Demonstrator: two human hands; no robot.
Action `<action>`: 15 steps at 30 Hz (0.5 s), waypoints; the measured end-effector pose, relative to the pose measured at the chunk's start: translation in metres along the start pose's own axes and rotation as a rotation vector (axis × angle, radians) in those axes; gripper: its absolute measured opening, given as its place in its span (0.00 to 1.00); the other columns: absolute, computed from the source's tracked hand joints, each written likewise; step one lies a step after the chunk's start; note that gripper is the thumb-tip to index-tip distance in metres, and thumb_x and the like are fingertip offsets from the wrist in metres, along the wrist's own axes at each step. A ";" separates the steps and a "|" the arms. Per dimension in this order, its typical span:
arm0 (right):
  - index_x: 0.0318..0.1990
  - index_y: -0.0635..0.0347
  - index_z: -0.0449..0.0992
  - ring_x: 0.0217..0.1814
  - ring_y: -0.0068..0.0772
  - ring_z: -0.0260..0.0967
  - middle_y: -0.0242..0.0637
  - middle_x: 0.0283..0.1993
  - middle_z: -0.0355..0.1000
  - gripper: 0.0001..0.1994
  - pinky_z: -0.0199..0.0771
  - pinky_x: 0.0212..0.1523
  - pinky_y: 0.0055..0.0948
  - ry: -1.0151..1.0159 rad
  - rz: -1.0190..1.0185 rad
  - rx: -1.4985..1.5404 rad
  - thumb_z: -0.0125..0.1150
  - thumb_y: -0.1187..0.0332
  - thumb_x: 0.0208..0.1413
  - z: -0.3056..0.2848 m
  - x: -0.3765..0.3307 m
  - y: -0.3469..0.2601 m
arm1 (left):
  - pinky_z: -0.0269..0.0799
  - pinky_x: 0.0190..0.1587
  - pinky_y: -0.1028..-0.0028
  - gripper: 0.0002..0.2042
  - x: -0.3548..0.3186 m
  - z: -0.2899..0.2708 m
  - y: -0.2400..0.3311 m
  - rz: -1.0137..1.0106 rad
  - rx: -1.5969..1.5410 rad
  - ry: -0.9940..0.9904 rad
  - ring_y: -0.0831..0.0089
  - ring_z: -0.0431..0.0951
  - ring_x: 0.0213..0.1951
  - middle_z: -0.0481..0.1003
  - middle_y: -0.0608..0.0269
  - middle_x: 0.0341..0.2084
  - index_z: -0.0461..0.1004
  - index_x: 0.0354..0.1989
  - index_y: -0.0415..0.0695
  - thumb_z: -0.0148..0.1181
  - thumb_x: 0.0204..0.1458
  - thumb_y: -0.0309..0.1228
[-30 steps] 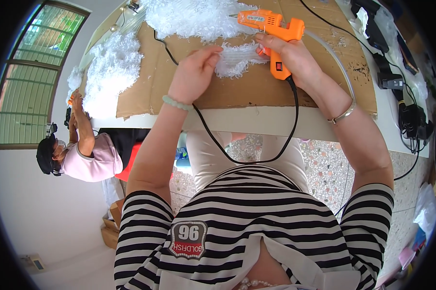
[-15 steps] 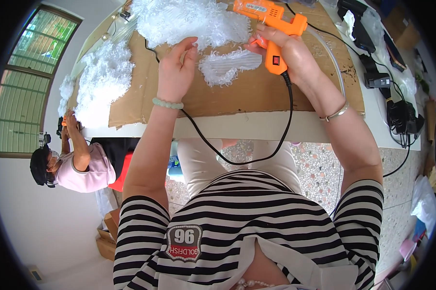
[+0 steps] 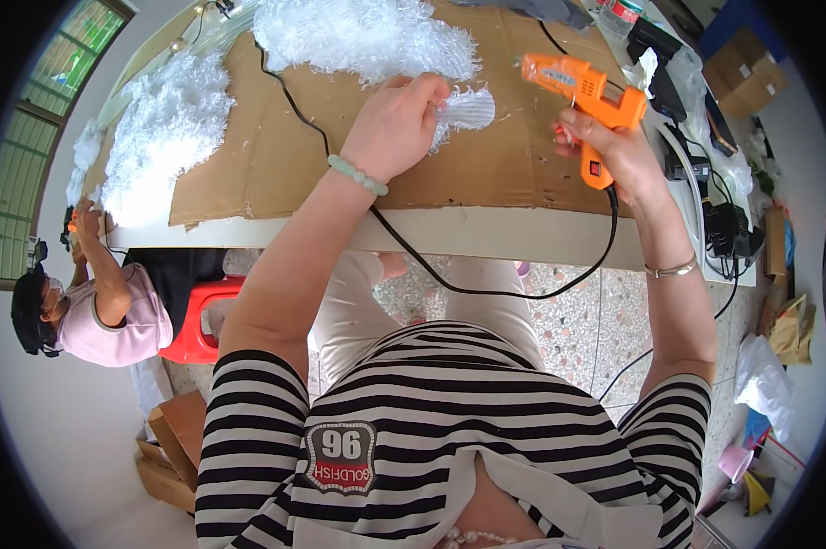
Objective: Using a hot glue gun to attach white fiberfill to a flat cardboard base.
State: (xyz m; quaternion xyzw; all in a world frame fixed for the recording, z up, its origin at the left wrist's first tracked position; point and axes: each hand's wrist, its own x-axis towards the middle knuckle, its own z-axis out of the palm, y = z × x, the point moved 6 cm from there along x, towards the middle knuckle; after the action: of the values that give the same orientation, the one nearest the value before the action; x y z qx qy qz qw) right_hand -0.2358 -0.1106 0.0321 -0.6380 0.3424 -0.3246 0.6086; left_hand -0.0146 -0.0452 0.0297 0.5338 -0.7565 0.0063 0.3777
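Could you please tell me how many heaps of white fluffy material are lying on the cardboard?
2: one large heap at the top centre beyond the left hand, another heap at the cardboard's left edge; more may lie out of view.

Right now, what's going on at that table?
A person in a striped shirt works over a sheet of brown cardboard on a white table. The left hand pinches a small white fringed tuft against the cardboard. The right hand grips an orange glue gun, lifted clear of the tuft with its nozzle pointing left. Piles of white fluffy fringe lie farther back. Another person sits at the table's left end.
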 end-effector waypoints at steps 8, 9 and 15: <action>0.42 0.64 0.72 0.38 0.21 0.69 0.31 0.36 0.72 0.11 0.68 0.40 0.21 0.063 0.096 -0.361 0.60 0.71 0.52 0.010 -0.006 0.009 | 0.67 0.39 0.61 0.06 0.009 0.009 -0.006 0.019 0.006 0.024 0.58 0.74 0.32 0.74 0.60 0.20 0.68 0.33 0.45 0.50 0.46 0.23; 0.42 0.65 0.72 0.38 0.21 0.69 0.31 0.36 0.72 0.11 0.68 0.40 0.21 0.054 0.110 -0.418 0.60 0.71 0.52 0.012 -0.003 0.010 | 0.67 0.39 0.61 0.06 0.008 0.010 -0.009 0.009 -0.008 0.025 0.58 0.73 0.31 0.74 0.60 0.20 0.68 0.33 0.45 0.50 0.46 0.23; 0.40 0.66 0.73 0.36 0.21 0.69 0.32 0.35 0.73 0.10 0.69 0.40 0.22 0.063 0.119 -0.469 0.60 0.72 0.51 0.016 0.002 0.014 | 0.65 0.42 0.61 0.07 0.003 0.011 -0.012 0.028 -0.051 0.056 0.61 0.73 0.32 0.73 0.62 0.19 0.70 0.34 0.45 0.50 0.46 0.23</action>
State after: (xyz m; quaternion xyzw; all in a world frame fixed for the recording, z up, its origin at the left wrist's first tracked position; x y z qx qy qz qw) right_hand -0.2221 -0.1040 0.0177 -0.7302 0.4640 -0.2196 0.4509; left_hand -0.0113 -0.0573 0.0186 0.5130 -0.7530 0.0071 0.4121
